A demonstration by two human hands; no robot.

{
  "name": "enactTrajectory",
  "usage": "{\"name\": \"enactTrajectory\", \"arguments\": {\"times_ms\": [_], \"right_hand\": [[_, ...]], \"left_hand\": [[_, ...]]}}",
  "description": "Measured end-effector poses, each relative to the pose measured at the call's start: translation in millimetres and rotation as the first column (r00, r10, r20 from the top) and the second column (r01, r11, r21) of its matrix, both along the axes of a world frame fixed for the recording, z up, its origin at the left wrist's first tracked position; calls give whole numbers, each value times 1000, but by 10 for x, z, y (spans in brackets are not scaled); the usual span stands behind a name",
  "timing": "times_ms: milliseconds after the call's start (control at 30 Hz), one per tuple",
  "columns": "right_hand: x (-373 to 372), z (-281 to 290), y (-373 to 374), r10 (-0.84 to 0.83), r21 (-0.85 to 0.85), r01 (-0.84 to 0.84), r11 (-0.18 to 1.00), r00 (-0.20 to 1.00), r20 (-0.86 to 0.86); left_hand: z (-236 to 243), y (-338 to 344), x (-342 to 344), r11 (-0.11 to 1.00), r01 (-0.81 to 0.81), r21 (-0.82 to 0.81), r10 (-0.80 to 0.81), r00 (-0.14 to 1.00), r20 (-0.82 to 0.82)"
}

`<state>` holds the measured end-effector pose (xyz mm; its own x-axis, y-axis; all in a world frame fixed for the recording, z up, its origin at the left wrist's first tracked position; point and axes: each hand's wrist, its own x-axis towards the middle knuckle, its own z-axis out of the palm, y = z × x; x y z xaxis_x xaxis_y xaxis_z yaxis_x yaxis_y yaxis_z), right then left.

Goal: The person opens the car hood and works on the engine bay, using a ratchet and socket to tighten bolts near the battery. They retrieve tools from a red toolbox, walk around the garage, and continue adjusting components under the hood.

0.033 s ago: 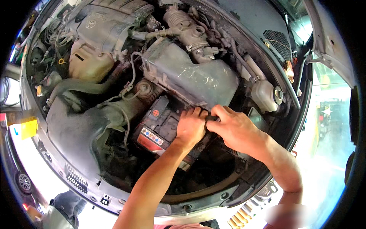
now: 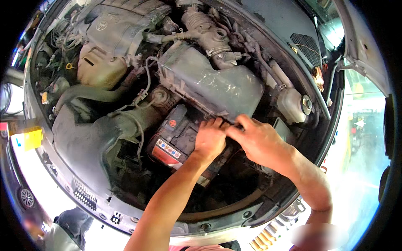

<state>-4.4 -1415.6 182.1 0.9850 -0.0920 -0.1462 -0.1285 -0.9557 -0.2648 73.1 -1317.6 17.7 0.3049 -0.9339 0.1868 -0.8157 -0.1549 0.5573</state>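
Car battery [image 2: 176,140], under both hands' grip

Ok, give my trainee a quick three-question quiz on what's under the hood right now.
1. True or false: both hands are on the car battery.
2. Which part sits directly behind the battery? A) air filter box B) spare wheel C) toolbox
3. Fill in: the white fluid reservoir lies to the person's ____ of the battery.

Key:
1. True: the left hand and right hand meet at the battery's rear right corner.
2. A
3. right
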Motion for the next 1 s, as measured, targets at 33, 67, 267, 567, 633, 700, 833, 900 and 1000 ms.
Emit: {"name": "enactTrajectory", "arguments": {"times_ms": [33,67,267,567,633,700,833,900,1000], "right_hand": [[19,62,50,-125,-58,118,991,979,-159],[53,125,86,-253,-134,222,966,918,-306],[0,64,-8,56,-95,-65,993,994,-91],[-90,-38,-130,94,-70,-93,993,996,1],[-119,-66,-174,118,-81,-114,990,992,41],[-114,-10,-103,12,-90,-17,996,999,-52],[-43,-5,-23,-25,-172,-21,985,965,-262],[-171,-55,-34,149,-168,-149,974,989,-10],[-217,-83,-92,186,-127,-193,973,980,-65]], "left_hand": [[8,1,-3,1000,1,28,-1,1000,-3],[12,3,-3,998,3,57,-2,1000,-6],[11,-32,6,996,-18,87,16,1000,25],[-51,-68,-47,998,-34,56,28,995,99],[-51,-53,-9,999,16,-34,-13,996,90],[-106,-35,10,999,14,43,-18,995,99],[-108,-32,-36,988,-13,157,-1,996,93],[-112,-33,-22,998,21,53,-22,1000,13],[-8,-23,-37,992,70,-106,-75,996,-49]]}}
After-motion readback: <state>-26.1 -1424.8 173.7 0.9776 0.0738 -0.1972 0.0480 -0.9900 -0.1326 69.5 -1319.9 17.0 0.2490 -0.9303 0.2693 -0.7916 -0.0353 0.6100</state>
